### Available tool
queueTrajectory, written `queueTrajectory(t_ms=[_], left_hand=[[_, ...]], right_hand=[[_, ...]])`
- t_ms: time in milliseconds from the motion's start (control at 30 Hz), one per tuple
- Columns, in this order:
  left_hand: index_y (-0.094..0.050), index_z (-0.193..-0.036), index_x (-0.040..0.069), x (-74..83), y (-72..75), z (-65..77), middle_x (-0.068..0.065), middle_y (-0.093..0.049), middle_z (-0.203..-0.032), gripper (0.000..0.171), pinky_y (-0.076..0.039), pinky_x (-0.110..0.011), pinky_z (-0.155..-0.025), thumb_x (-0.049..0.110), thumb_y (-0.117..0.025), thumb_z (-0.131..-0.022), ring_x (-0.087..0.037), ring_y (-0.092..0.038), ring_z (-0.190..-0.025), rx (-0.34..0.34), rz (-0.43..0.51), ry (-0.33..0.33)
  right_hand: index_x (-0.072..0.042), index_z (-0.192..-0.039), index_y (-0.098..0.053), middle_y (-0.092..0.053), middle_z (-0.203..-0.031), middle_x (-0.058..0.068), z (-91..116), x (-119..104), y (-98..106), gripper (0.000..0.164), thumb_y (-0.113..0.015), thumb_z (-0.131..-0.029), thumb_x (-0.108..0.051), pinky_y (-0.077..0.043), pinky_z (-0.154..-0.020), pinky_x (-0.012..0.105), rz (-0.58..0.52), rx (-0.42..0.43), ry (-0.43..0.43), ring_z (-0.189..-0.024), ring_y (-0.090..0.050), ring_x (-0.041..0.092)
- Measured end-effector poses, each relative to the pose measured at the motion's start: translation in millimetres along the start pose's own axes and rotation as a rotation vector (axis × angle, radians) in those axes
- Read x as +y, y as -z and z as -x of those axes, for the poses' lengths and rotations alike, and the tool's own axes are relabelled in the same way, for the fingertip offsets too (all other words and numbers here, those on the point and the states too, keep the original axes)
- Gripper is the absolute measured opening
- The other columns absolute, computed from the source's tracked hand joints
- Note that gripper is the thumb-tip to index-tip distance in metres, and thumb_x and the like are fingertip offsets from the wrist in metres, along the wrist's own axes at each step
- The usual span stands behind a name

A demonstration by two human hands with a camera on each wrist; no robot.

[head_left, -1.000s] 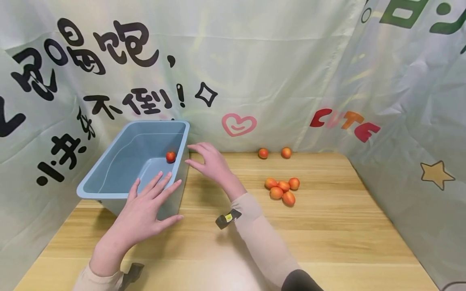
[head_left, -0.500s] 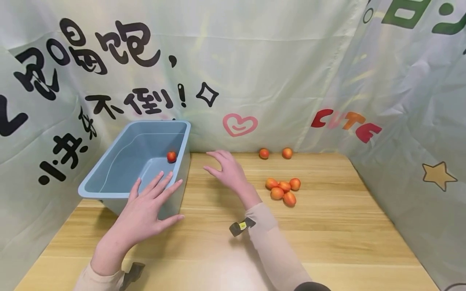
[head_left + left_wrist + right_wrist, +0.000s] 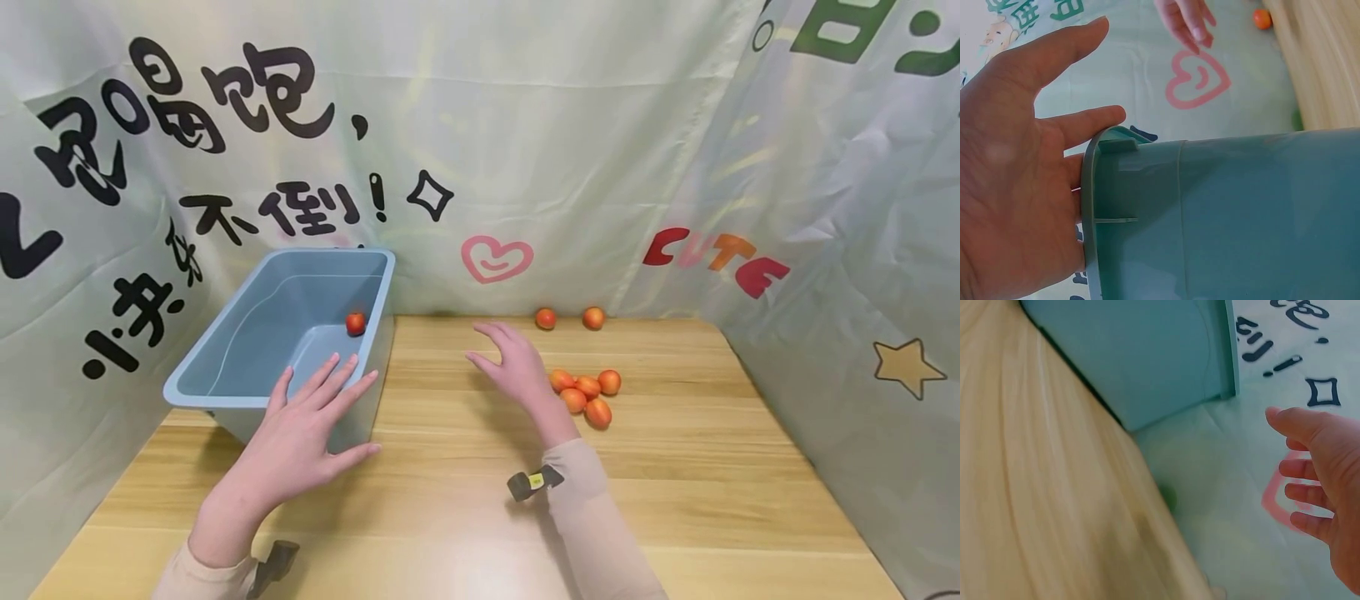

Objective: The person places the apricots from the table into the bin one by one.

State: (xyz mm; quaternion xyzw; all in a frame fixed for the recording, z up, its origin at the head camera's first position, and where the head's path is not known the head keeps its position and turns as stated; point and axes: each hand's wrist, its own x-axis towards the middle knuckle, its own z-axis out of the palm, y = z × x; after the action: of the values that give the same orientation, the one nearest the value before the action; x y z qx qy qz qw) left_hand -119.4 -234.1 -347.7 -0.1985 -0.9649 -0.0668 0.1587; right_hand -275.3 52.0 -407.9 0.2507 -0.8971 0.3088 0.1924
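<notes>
A blue plastic bin (image 3: 183, 385) stands at the left of the table, one red cherry tomato (image 3: 356, 323) lying inside it. My left hand (image 3: 300, 429) rests at the bin's near rim, fingers spread and straight over the edge; in the left wrist view the bin's rim (image 3: 1089, 206) runs along its fingers. Over the table, between bin and fruit, hovers my right hand (image 3: 517, 367), relaxed and holding nothing. Just to its right lies a cluster of several orange-red cherry tomatoes (image 3: 598, 413), partly overlapped by the hand. Two more tomatoes (image 3: 546, 318) lie behind, by the cloth.
The wooden table (image 3: 712, 467) ends at a pale printed cloth (image 3: 585, 167) that rises behind and on both sides. Small black wrist devices (image 3: 534, 482) sit on both sleeves. The bin's far end stands close to the back cloth.
My right hand has moved away from the bin's right side, rightward across the table to beside the tomato cluster. The left hand has stayed at the rim. The view has shifted slightly.
</notes>
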Motion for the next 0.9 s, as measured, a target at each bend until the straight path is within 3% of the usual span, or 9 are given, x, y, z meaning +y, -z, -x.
queueTrajectory(t_ms=[600,900], left_hand=[[-0.036,-0.151,0.031,-0.4,-0.9,-0.7,-0.006,-0.034,-0.159,0.086,-0.014,-0.071,-0.111,0.062,-0.069,-0.078,-0.031,-0.029,-0.147,0.005,-0.008,-0.007],[-0.037,-0.151,0.031,0.5,0.3,-0.6,-0.007,-0.036,-0.158,0.085,-0.014,-0.071,-0.111,0.061,-0.07,-0.078,-0.031,-0.03,-0.147,0.003,-0.006,-0.002]], right_hand=[[-0.011,-0.13,-0.061,-0.062,-0.129,0.011,40.2,49.6,22.2,0.048,-0.07,-0.089,-0.036,-0.042,-0.108,0.047,0.048,-0.019,-0.125,-0.125,-0.054,0.031],[-0.011,-0.129,-0.061,-0.061,-0.129,0.013,50.2,70.6,27.4,0.048,-0.07,-0.089,-0.035,-0.042,-0.107,0.048,0.104,-0.056,-0.184,-0.126,-0.053,0.033]])
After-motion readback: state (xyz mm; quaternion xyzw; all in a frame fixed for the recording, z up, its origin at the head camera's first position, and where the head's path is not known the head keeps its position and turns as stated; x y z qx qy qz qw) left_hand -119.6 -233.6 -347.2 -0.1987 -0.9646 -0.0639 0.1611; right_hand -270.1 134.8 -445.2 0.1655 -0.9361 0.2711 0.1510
